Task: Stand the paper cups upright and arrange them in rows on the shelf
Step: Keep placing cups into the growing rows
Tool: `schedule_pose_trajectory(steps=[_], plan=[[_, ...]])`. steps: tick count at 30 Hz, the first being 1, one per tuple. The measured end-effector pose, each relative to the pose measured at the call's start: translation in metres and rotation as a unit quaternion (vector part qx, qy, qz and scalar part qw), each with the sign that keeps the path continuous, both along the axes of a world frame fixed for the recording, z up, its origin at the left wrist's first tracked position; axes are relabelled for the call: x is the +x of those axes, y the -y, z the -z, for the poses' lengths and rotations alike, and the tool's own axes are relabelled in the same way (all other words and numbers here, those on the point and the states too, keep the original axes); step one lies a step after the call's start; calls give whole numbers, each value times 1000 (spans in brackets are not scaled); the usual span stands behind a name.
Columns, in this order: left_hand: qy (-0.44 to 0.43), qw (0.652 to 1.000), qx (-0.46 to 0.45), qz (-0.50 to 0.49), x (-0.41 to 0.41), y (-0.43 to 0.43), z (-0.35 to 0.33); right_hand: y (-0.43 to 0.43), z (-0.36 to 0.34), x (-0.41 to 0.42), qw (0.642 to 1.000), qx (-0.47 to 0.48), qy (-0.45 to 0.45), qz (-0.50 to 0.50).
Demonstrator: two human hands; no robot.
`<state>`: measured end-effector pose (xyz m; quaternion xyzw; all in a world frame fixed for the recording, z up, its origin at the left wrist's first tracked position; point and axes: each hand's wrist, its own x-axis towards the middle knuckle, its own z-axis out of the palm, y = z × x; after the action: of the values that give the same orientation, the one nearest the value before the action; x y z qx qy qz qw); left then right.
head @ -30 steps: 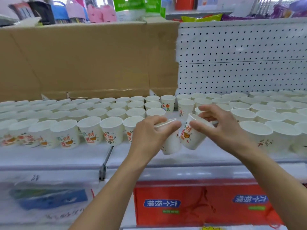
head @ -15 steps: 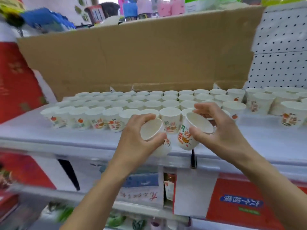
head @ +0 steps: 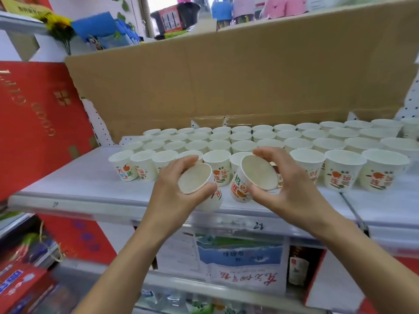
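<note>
nearest, the left grip [head: 174, 189] is curled round a tilted paper cup [head: 195, 181]. the right grip [head: 288, 186] pinches a second cup [head: 254, 177] by its rim, also tilted. both are over the front of the shelf [head: 74, 184]. behind them, rows of cups [head: 242, 141] stand upright, back to the cardboard [head: 226, 75]. most seems done, with these two left to place.

Brown cardboard sheet [head: 226, 75] at back, red box [head: 38, 123] at left, bottle [head: 298, 268] lower right.

Each hand [head: 172, 191] [head: 288, 189] grips a tilted paper cup [head: 197, 184] [head: 254, 177] (shelf [head: 79, 177] rows behind).
</note>
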<state>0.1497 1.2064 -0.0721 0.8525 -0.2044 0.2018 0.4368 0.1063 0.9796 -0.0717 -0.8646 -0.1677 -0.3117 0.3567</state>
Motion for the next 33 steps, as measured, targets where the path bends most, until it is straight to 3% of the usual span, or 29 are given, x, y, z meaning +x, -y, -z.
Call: schedule_pose_trajectory(steps=[8, 14, 22, 30, 33], plan=[[-8, 1000, 11, 6, 17, -48, -11, -38, -14, 26, 998, -28, -3, -47], [-22, 998, 58, 14, 52, -140, -25, -103, -14, 54, 994, -82, -15, -69], [-50, 983, 128, 125, 120, -215, -20, -202, -8, 104, 991, -56, -72, -94], [-43, 967, 121, 218, 158, -241, -11, -245, 5, 133, 987, -46, -149, -41], [-15, 963, 134, 232, 160, -251, -6, -248, 9, 131, 989, -70, -128, -12]])
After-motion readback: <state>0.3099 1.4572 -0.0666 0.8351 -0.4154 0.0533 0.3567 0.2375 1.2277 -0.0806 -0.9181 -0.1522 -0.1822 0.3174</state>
